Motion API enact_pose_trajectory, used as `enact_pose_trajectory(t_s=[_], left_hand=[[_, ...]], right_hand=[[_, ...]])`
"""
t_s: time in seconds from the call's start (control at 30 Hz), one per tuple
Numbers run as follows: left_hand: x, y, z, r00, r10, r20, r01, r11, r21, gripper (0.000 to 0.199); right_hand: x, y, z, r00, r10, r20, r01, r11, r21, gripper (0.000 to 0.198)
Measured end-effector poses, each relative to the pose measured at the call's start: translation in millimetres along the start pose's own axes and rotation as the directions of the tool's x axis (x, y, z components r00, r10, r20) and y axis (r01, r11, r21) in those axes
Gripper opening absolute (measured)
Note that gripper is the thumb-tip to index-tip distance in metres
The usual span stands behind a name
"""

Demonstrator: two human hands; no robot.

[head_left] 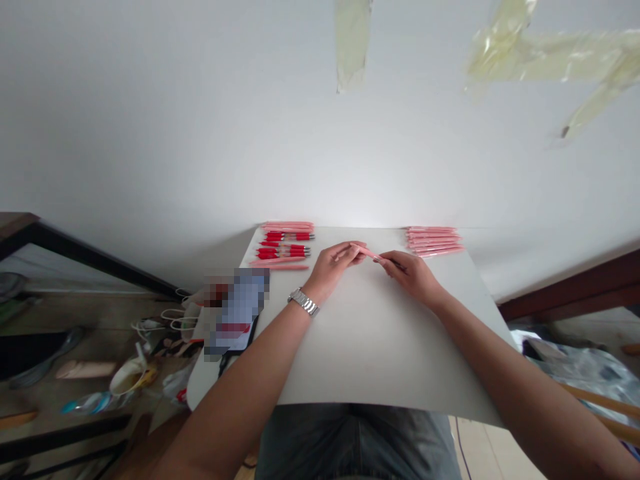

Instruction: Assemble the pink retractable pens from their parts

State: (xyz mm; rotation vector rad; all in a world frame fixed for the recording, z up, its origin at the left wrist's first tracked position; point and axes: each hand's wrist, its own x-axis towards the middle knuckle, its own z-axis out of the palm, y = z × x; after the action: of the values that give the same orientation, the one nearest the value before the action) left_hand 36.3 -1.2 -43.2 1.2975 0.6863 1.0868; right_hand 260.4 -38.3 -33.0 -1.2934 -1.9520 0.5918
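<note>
A smooth white bench (375, 353) leaves open room toward its straight front edge; above it, the left hand (334, 264) and right hand (411, 275), fingers nearly closed, between glossy pink rods (434, 243) rightward and red, clear-barrelled pens (284, 253) leftward, pinch one slender pink rod (367, 253).

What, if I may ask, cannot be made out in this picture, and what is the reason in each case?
- Head view: full length of the slim pink item, partly covered by the left hand and right hand.
- Head view: the device on the left; pixelation masks its screen.
- Head view: any lettering on the red pens; too small.
- Head view: lower part of the trousers, cut off by the bottom edge.
</note>
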Motion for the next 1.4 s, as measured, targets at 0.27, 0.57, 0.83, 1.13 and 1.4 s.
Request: enact_pose_trajectory(t_s=[0.27,0.57,0.83,1.13,1.4], left_hand=[[0.2,0.6,-0.4,1.0,-0.019,-0.014,0.019,1.0,-0.013,0.042],[2.0,-4.9,0.5,0.997,0.001,-0.075,-0.004,1.0,-0.03,0.041],[3.4,-6.7,0.2,0.995,-0.016,-0.096,0.011,0.999,-0.051,0.039],[1.3,0.5,1.6,0.997,-0.016,-0.07,0.013,0.999,-0.043,0.042],[0.9,-1.0,1.2,0.999,-0.02,-0.048,0.019,1.0,-0.019,0.043]], right_hand=[[1.1,2.5,-0.2,0.998,-0.062,-0.024,0.061,0.998,-0.026,0.041],[1.8,1.7,0.1,0.988,-0.14,-0.068,0.131,0.983,-0.13,0.037],[2.3,3.2,2.1,0.985,-0.146,-0.088,0.133,0.982,-0.133,0.028],[0.8,-2.6,-0.8,0.997,-0.066,-0.043,0.064,0.997,-0.032,0.035],[0.9,3.0,2.6,0.999,-0.02,-0.041,0.019,0.999,-0.026,0.033]])
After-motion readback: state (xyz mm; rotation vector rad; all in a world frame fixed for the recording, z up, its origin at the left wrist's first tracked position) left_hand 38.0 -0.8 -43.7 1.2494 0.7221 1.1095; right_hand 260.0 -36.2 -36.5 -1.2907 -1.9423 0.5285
